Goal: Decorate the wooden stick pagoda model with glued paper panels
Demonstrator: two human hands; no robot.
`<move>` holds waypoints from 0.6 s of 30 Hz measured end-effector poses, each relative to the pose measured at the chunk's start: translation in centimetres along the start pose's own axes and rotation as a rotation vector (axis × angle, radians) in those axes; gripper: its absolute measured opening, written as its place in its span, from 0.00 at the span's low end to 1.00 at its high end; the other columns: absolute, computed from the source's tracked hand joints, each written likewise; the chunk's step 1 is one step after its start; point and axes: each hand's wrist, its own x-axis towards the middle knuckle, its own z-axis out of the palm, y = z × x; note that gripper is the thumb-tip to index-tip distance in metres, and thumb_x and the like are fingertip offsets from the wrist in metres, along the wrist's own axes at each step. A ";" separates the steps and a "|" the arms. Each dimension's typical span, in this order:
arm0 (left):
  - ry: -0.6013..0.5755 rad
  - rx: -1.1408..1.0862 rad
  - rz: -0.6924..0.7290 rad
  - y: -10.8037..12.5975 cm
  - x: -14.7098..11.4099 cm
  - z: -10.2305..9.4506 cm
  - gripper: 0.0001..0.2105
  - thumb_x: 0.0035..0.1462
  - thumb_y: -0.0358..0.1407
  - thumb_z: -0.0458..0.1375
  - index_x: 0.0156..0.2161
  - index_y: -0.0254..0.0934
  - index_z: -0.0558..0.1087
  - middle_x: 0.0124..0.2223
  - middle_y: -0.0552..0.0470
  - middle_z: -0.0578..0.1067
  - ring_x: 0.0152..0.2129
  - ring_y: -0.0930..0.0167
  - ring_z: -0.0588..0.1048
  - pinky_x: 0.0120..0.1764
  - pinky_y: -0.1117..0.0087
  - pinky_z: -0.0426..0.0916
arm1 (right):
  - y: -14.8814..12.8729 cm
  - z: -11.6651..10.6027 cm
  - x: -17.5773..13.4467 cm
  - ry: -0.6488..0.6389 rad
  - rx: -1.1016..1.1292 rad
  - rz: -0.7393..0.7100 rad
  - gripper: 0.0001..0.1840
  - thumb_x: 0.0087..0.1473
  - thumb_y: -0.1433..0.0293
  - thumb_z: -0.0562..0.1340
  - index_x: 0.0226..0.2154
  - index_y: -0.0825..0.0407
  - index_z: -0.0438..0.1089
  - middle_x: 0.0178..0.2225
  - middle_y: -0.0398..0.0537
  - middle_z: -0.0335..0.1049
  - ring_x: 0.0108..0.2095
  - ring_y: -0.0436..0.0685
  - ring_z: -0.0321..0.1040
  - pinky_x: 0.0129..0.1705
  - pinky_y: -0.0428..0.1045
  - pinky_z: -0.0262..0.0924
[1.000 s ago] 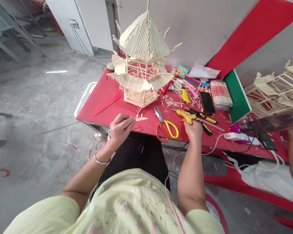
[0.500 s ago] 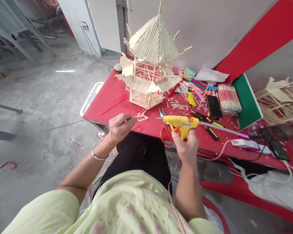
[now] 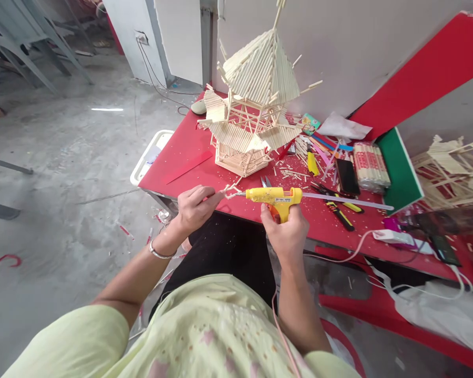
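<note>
My left hand (image 3: pixel 199 208) is closed in a pinch on a small frame of wooden sticks (image 3: pixel 232 188) over the table's front edge. My right hand (image 3: pixel 287 231) grips a yellow hot glue gun (image 3: pixel 274 196), fingers around its handle. The gun's nozzle points left and appears to touch the stick frame or lie right beside it. A long translucent glue stick (image 3: pixel 347 200) juts out of the gun's back. Behind my hands stands a pagoda model (image 3: pixel 256 105) built from pale sticks, with a pointed roof and flared lower eaves.
On the red table (image 3: pixel 173 152) lie cut sticks, a yellow cutter (image 3: pixel 312 164), pliers (image 3: pixel 339 214), a phone (image 3: pixel 347 177) and packs of sticks (image 3: pixel 371 165). A white power strip (image 3: pixel 394 239) sits at the right, near another stick model (image 3: pixel 453 163). A white tray (image 3: pixel 152 157) is at the left.
My right hand has brought the glue gun left, so its nozzle now meets the stick frame in my left hand. The red-handled scissors are now mostly hidden behind the gun and hand.
</note>
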 end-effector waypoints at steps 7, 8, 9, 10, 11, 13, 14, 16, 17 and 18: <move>-0.024 -0.203 -0.250 0.0 -0.8 0.4 0.07 0.63 0.32 0.65 0.45 0.46 0.83 0.35 0.51 0.76 0.27 0.74 0.72 0.30 0.71 0.67 | 1.6 -0.2 1.4 -0.040 0.350 0.247 0.21 0.46 0.53 0.74 0.33 0.49 0.73 0.26 0.43 0.75 0.25 0.55 0.71 0.31 0.50 0.68; -0.019 -0.286 -0.337 -0.1 -0.8 0.5 0.07 0.63 0.33 0.66 0.44 0.46 0.83 0.37 0.51 0.76 0.28 0.74 0.73 0.30 0.71 0.68 | 2.3 -0.1 2.1 -0.042 0.441 0.297 0.21 0.44 0.53 0.75 0.34 0.50 0.74 0.28 0.42 0.76 0.26 0.54 0.72 0.31 0.50 0.69; -0.015 -0.382 -0.428 -0.2 -0.8 0.7 0.06 0.62 0.34 0.68 0.43 0.46 0.84 0.39 0.50 0.77 0.30 0.74 0.74 0.31 0.71 0.70 | 3.1 0.1 2.9 -0.040 0.534 0.335 0.22 0.43 0.54 0.76 0.34 0.50 0.74 0.28 0.42 0.76 0.27 0.54 0.72 0.32 0.49 0.69; -0.012 -0.485 -0.514 -0.4 -0.8 1.0 0.05 0.60 0.35 0.69 0.41 0.46 0.84 0.43 0.49 0.77 0.33 0.73 0.76 0.34 0.71 0.72 | 3.9 0.3 3.9 -0.032 0.631 0.369 0.22 0.41 0.55 0.77 0.34 0.50 0.74 0.29 0.40 0.75 0.27 0.53 0.71 0.32 0.49 0.69; -0.012 -0.589 -0.587 -0.6 -0.7 1.3 0.03 0.59 0.36 0.70 0.39 0.46 0.84 0.46 0.48 0.77 0.38 0.71 0.78 0.39 0.68 0.75 | 4.8 0.7 5.0 -0.006 0.727 0.396 0.22 0.40 0.56 0.77 0.33 0.49 0.73 0.29 0.39 0.75 0.26 0.51 0.70 0.31 0.49 0.69; -0.030 -0.762 -0.682 -1.0 -0.6 2.2 0.03 0.56 0.38 0.72 0.36 0.46 0.84 0.55 0.47 0.77 0.52 0.64 0.77 0.54 0.59 0.75 | 6.3 1.5 7.6 -0.018 0.895 0.395 0.22 0.37 0.59 0.78 0.32 0.49 0.73 0.29 0.37 0.73 0.27 0.50 0.70 0.33 0.48 0.70; -0.055 -0.822 -0.713 -1.1 -0.6 2.7 0.04 0.55 0.39 0.73 0.35 0.46 0.84 0.60 0.47 0.75 0.58 0.61 0.74 0.61 0.54 0.72 | 6.9 1.9 9.1 -0.049 0.952 0.380 0.21 0.35 0.60 0.78 0.31 0.49 0.72 0.28 0.36 0.72 0.27 0.49 0.69 0.34 0.48 0.70; -0.115 -0.886 -0.766 -1.3 -0.5 3.9 0.06 0.53 0.41 0.74 0.36 0.46 0.85 0.67 0.47 0.71 0.67 0.56 0.67 0.67 0.47 0.66 | 7.6 2.7 12.3 -0.064 0.980 0.344 0.20 0.33 0.62 0.78 0.28 0.48 0.71 0.27 0.35 0.69 0.27 0.48 0.67 0.35 0.47 0.69; -0.138 -0.896 -0.794 -1.3 -0.5 4.6 0.07 0.53 0.43 0.74 0.36 0.46 0.85 0.69 0.47 0.69 0.69 0.54 0.63 0.68 0.46 0.64 | 7.7 3.0 14.0 -0.060 0.986 0.319 0.20 0.32 0.62 0.77 0.27 0.48 0.71 0.27 0.35 0.68 0.28 0.48 0.67 0.35 0.47 0.69; -0.147 -0.898 -0.819 -1.3 -0.5 5.3 0.08 0.52 0.44 0.75 0.36 0.45 0.85 0.71 0.48 0.66 0.71 0.53 0.60 0.69 0.45 0.61 | 7.7 3.3 15.6 -0.049 0.988 0.287 0.19 0.33 0.61 0.76 0.26 0.48 0.70 0.27 0.35 0.68 0.28 0.48 0.67 0.36 0.47 0.69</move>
